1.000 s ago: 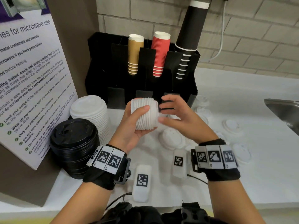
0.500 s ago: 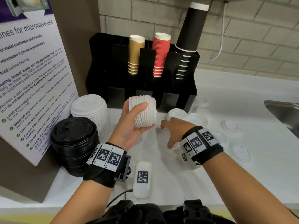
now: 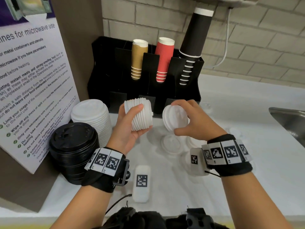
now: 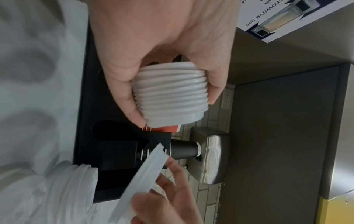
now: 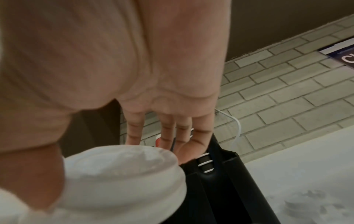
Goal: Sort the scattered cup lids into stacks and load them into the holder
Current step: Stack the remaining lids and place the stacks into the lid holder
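Note:
My left hand (image 3: 130, 123) grips a stack of small white lids (image 3: 140, 116) held on its side above the counter, in front of the black holder (image 3: 105, 75); the same stack (image 4: 170, 97) fills the left wrist view. My right hand (image 3: 189, 119) pinches a single white lid (image 3: 175, 119) by its rim, tilted, just right of the stack and apart from it. That lid (image 5: 122, 171) shows close up in the right wrist view. Loose white lids (image 3: 170, 143) lie on the counter below my hands.
A tall stack of larger white lids (image 3: 92, 116) and a stack of black lids (image 3: 74, 149) stand at the left beside a microwave notice board (image 3: 33, 76). Brown, red and black cups sit in the holder. A steel sink (image 3: 290, 119) is at the right.
My right hand went down to the counter, took one white lid and lifted it up beside the stack. My left hand kept the stack roughly in place.

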A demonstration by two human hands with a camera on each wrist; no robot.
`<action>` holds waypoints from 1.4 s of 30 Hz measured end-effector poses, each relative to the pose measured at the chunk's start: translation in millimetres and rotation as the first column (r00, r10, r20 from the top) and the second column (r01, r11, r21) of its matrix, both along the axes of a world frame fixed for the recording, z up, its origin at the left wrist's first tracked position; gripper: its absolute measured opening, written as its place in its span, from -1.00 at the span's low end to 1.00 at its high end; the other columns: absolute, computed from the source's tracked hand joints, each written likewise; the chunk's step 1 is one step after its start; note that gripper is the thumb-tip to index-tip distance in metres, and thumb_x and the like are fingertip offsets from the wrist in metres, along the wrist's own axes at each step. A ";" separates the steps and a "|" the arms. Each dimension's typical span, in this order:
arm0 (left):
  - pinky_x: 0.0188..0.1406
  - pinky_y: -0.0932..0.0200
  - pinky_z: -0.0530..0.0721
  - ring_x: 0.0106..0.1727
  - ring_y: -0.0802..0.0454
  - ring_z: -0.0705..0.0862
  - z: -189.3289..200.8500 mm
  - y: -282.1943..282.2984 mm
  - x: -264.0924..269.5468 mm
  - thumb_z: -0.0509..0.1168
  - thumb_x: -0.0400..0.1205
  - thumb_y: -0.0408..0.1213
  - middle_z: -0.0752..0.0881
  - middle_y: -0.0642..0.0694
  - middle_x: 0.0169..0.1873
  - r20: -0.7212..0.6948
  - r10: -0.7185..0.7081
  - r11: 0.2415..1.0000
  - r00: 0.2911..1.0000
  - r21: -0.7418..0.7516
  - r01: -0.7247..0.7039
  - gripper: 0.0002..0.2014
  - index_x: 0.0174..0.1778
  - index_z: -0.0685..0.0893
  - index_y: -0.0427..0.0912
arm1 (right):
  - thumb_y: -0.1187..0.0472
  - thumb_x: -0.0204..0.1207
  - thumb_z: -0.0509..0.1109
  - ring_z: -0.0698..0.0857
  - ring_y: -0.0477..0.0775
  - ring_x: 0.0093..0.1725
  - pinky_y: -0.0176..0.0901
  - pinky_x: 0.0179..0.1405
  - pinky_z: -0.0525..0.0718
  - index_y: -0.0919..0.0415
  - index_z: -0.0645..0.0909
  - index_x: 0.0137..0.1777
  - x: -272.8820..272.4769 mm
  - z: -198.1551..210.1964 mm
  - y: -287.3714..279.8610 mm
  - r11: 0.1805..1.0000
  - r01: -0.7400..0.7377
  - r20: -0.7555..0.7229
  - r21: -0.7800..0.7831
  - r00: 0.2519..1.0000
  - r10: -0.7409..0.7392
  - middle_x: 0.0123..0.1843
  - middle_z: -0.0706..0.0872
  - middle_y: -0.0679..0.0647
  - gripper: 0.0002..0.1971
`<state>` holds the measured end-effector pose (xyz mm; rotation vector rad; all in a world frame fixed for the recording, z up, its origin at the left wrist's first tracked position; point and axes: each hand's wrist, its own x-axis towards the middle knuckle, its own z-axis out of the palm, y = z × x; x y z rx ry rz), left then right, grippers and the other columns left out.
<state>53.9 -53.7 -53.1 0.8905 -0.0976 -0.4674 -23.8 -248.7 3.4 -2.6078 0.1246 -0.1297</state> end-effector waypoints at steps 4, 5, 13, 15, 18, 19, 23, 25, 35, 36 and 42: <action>-0.20 -0.02 0.78 0.22 -0.14 0.64 -2.9 -2.9 -0.7 0.47 0.32 -0.10 0.62 -0.13 0.23 -0.067 -0.025 1.000 0.997 0.003 0.025 -0.43 0.27 0.54 0.09 | 0.19 0.31 0.59 0.55 0.03 0.13 -0.18 0.10 0.60 -0.10 0.40 0.48 8.9 17.6 -1.2 0.995 -0.003 0.131 0.096 0.991 -0.009 0.25 0.48 0.01 -0.27; -0.22 -0.02 0.78 0.22 -0.14 0.63 -4.7 -3.6 -1.4 0.48 0.31 -0.10 0.61 -0.14 0.23 -0.103 -0.028 1.000 0.994 0.005 0.029 -0.43 0.27 0.55 0.08 | 0.19 0.34 0.57 0.57 -0.02 0.07 -0.32 -0.02 0.57 -0.11 0.41 0.47 13.5 25.4 1.6 0.989 -0.026 0.172 0.145 0.985 0.001 0.22 0.51 -0.02 -0.30; -0.25 -0.06 0.78 0.27 -0.20 0.63 -16.3 -9.2 -9.0 0.52 0.43 -0.15 0.63 -0.23 0.31 -0.341 -0.077 0.996 0.937 0.021 0.090 -0.46 0.32 0.58 -0.07 | 0.04 0.43 0.52 0.63 -0.10 0.06 -0.17 0.15 0.65 -0.12 0.58 0.22 81.9 82.5 92.1 0.904 -0.426 0.054 0.046 0.904 0.424 0.18 0.63 -0.06 -0.64; -0.26 -0.06 0.78 0.31 -0.20 0.62 -17.0 -9.9 -11.0 0.43 0.55 -0.15 0.64 -0.22 0.34 -0.336 -0.099 0.994 0.937 0.019 0.112 -0.50 0.42 0.52 -0.08 | 0.01 0.45 0.50 0.61 -0.11 0.10 -0.18 0.19 0.62 -0.08 0.61 0.23 98.7 84.2 118.3 0.866 -0.499 -0.026 -0.047 0.867 0.498 0.19 0.64 -0.07 -0.65; -0.15 -0.14 0.77 0.31 -0.20 0.62 -17.7 -9.4 -12.9 0.29 0.68 -0.15 0.62 -0.19 0.37 -0.332 -0.118 0.992 0.936 0.004 0.127 -0.58 0.47 0.48 -0.09 | -0.02 0.47 0.47 0.55 -0.09 0.24 -0.30 0.14 0.48 -0.01 0.65 0.28 118.9 79.1 148.2 0.806 -0.563 -0.100 -0.184 0.826 0.555 0.29 0.62 -0.08 -0.62; -0.14 -0.15 0.78 0.27 -0.20 0.63 -17.9 -8.5 -13.3 0.25 0.71 -0.17 0.62 -0.20 0.37 -0.329 -0.120 0.991 0.937 0.011 0.130 -0.60 0.48 0.48 -0.10 | -0.03 0.48 0.46 0.54 -0.09 0.27 -0.33 0.12 0.44 0.00 0.65 0.29 123.8 76.6 155.6 0.792 -0.574 -0.115 -0.208 0.818 0.563 0.31 0.61 -0.09 -0.62; -0.05 -0.19 0.76 0.22 -0.24 0.64 -19.7 -3.1 -12.6 0.24 0.73 -0.23 0.65 -0.24 0.31 -0.335 -0.120 0.992 0.935 -0.003 0.126 -0.63 0.46 0.50 -0.15 | -0.03 0.51 0.44 0.54 -0.05 0.34 -0.29 0.24 0.47 0.02 0.66 0.32 135.6 68.3 176.0 0.749 -0.613 -0.172 -0.252 0.790 0.589 0.36 0.63 -0.05 -0.61; 0.02 -0.24 0.72 0.26 -0.28 0.62 -20.7 -0.7 -11.9 0.25 0.72 -0.23 0.64 -0.25 0.28 -0.351 -0.113 0.993 0.929 -0.014 0.115 -0.64 0.44 0.51 -0.15 | -0.02 0.51 0.43 0.55 -0.04 0.35 -0.29 0.28 0.47 0.03 0.66 0.32 137.5 65.9 181.8 0.739 -0.621 -0.183 -0.260 0.784 0.594 0.35 0.65 -0.04 -0.61; 0.05 -0.28 0.69 0.37 -0.32 0.56 -27.5 -3.8 -8.0 0.26 0.69 -0.22 0.63 -0.24 0.30 -0.365 -0.140 0.990 0.920 -0.038 0.135 -0.76 0.27 0.59 -0.11 | 0.04 0.43 0.53 0.56 -0.03 0.08 -0.19 0.05 0.56 0.12 0.62 0.26 133.7 57.6 182.4 0.690 -0.634 -0.280 -0.350 0.773 0.569 0.08 0.58 -0.01 -0.58; 0.05 -0.28 0.68 0.37 -0.31 0.56 -28.2 -4.3 -7.6 0.25 0.70 -0.23 0.64 -0.22 0.26 -0.364 -0.139 0.990 0.921 -0.040 0.134 -0.79 0.24 0.59 -0.10 | 0.04 0.39 0.57 0.55 -0.02 0.06 -0.18 0.04 0.57 0.12 0.61 0.24 133.1 57.2 182.6 0.682 -0.637 -0.287 -0.359 0.770 0.569 0.09 0.58 0.00 -0.56; 0.14 -0.29 0.64 0.37 -0.28 0.57 -27.9 -5.8 -5.9 0.16 0.76 -0.20 0.63 -0.21 0.30 -0.354 -0.124 0.992 0.927 -0.036 0.120 -0.70 0.41 0.50 -0.13 | 0.06 0.33 0.62 0.58 0.05 0.09 -0.08 0.11 0.61 0.15 0.58 0.18 131.1 52.4 184.0 0.652 -0.649 -0.293 -0.393 0.760 0.580 0.12 0.63 0.07 -0.54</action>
